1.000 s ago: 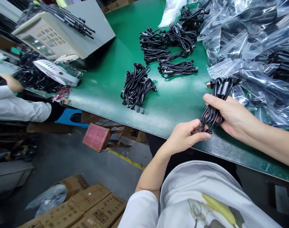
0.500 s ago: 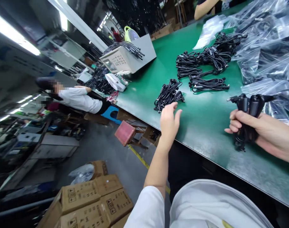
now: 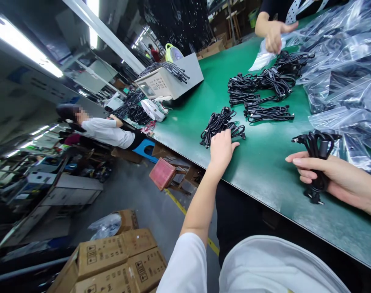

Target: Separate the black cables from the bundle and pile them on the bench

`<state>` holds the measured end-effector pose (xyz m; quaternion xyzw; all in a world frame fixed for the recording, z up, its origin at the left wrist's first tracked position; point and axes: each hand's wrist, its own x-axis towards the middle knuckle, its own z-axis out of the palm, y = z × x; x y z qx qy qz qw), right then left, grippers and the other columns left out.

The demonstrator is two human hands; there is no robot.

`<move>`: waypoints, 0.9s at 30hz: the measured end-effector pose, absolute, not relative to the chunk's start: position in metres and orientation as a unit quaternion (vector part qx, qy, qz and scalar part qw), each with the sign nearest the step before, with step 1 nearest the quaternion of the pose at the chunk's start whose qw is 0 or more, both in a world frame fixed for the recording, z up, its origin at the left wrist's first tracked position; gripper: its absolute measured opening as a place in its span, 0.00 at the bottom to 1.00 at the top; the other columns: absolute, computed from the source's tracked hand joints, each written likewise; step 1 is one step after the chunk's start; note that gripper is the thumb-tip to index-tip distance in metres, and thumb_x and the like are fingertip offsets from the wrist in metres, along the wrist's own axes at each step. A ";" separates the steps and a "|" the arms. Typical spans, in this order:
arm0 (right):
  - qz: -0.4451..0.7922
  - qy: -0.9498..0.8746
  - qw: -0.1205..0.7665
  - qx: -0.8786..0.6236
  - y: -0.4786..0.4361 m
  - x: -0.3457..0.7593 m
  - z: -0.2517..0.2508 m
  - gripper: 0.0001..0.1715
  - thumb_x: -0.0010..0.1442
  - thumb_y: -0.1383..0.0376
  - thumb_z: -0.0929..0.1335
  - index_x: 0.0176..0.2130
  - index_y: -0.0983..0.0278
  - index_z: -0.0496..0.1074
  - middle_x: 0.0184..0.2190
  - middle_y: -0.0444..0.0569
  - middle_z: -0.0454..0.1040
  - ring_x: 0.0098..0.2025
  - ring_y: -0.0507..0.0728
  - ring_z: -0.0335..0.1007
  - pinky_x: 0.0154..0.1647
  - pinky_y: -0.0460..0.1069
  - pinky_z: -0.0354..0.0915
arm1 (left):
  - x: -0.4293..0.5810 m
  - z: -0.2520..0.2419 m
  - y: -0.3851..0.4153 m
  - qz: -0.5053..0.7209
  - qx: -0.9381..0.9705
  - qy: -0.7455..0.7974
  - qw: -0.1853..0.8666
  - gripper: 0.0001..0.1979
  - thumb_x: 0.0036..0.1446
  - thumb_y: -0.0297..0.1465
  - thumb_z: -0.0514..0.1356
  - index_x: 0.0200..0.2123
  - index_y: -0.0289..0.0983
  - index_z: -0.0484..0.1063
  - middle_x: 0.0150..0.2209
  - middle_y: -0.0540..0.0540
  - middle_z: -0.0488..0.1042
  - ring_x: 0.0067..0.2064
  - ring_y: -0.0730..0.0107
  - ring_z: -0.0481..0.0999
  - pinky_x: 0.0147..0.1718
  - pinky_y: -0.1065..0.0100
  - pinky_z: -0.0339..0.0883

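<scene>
My right hand (image 3: 332,175) is closed around a bundle of black cables (image 3: 319,152), held just above the green table. Connector ends stick out above and below the fingers. My left hand (image 3: 222,148) reaches onto a small pile of black cables (image 3: 217,122) near the table's edge. Its thumb stands apart, and its fingertips rest at the pile's near side, partly out of sight. Further back lie more coiled cable bundles (image 3: 269,114) in a loose group.
Clear plastic bags (image 3: 341,81) heap up on the right. Across the table is a co-worker's hand (image 3: 273,36). A beige instrument (image 3: 161,83) with cables on top stands at the far left, beside a small white fan (image 3: 151,110). A red stool (image 3: 162,173) and cardboard boxes (image 3: 112,256) are below.
My left hand has moved forward onto the cable pile. The bundle in my right hand has turned slightly. A co-worker's hand has come in over the far cables and white bag.
</scene>
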<state>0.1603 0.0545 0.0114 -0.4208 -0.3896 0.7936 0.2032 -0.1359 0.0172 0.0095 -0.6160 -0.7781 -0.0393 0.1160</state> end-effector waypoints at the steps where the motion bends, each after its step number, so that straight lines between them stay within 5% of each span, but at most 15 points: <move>1: 0.796 -0.383 0.204 -0.421 0.055 0.160 0.011 0.19 0.52 0.55 0.82 0.40 0.63 0.84 0.18 0.41 0.63 0.23 0.49 0.57 0.23 0.45 0.56 | -0.135 0.009 0.019 -0.025 -0.614 -0.782 0.101 0.13 0.69 0.36 0.59 0.52 0.34 0.70 0.50 0.36 0.77 0.54 0.51 0.73 0.54 0.55 0.63; 5: 0.787 -0.401 0.210 -0.419 0.053 0.159 0.011 0.20 0.54 0.53 0.80 0.42 0.63 0.84 0.19 0.41 0.64 0.24 0.51 0.60 0.24 0.46 0.57 | -0.119 0.021 0.014 -0.122 -0.631 -0.766 0.000 0.08 0.72 0.35 0.54 0.47 0.38 0.69 0.48 0.41 0.78 0.51 0.58 0.75 0.51 0.60 0.64; 8: 0.762 -0.440 0.270 -0.390 0.049 0.155 0.012 0.27 0.52 0.54 0.81 0.50 0.59 0.82 0.27 0.42 0.73 0.25 0.50 0.63 0.25 0.47 0.59 | -0.086 0.031 -0.006 -0.299 -0.624 -0.679 -0.245 0.10 0.75 0.39 0.48 0.44 0.41 0.64 0.38 0.49 0.78 0.39 0.68 0.75 0.44 0.67 0.65; 11: 0.741 -0.484 0.310 -0.348 0.043 0.153 0.015 0.34 0.50 0.55 0.82 0.55 0.55 0.79 0.35 0.44 0.79 0.24 0.49 0.64 0.26 0.48 0.61 | -0.049 0.024 -0.031 -0.353 -0.590 -0.589 -0.425 0.11 0.73 0.41 0.51 0.44 0.41 0.62 0.30 0.54 0.70 0.32 0.73 0.68 0.38 0.69 0.62; 18: 0.736 -0.472 0.335 -0.351 0.036 0.156 0.024 0.20 0.54 0.54 0.80 0.45 0.58 0.82 0.40 0.47 0.83 0.22 0.47 0.64 0.23 0.47 0.63 | -0.006 -0.005 -0.057 -0.445 -0.424 -0.414 -0.672 0.23 0.64 0.50 0.62 0.48 0.38 0.64 0.28 0.55 0.64 0.27 0.78 0.63 0.30 0.70 0.62; 22: 0.717 -0.469 0.359 -0.372 0.036 0.155 0.029 0.20 0.55 0.53 0.80 0.45 0.58 0.82 0.39 0.47 0.84 0.20 0.47 0.65 0.21 0.46 0.63 | -0.003 0.001 -0.064 -0.454 -0.307 -0.374 -0.748 0.29 0.62 0.56 0.60 0.53 0.39 0.65 0.28 0.58 0.59 0.20 0.83 0.52 0.18 0.75 0.52; 27: 0.669 -0.514 0.377 -0.382 0.032 0.155 0.022 0.20 0.57 0.52 0.79 0.47 0.57 0.82 0.42 0.49 0.85 0.22 0.50 0.68 0.23 0.48 0.68 | 0.001 0.002 -0.066 -0.465 -0.261 -0.396 -0.748 0.32 0.62 0.61 0.56 0.36 0.35 0.68 0.24 0.60 0.49 0.19 0.84 0.42 0.16 0.76 0.42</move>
